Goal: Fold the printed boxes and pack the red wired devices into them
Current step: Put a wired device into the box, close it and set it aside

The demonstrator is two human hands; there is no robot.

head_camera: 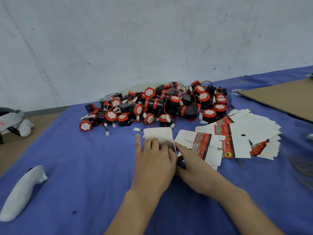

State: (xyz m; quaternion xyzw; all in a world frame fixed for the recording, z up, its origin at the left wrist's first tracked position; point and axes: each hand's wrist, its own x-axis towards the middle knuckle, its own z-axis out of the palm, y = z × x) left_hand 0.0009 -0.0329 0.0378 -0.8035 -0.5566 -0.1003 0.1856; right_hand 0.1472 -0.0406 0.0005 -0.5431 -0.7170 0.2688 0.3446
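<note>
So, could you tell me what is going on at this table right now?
A person is folding one box on the blue cloth: the left hand grips it with curled fingers, and the right hand touches its side. The red wired devices lie heaped behind it, and flat printed boxes are fanned out to the right.
</note>
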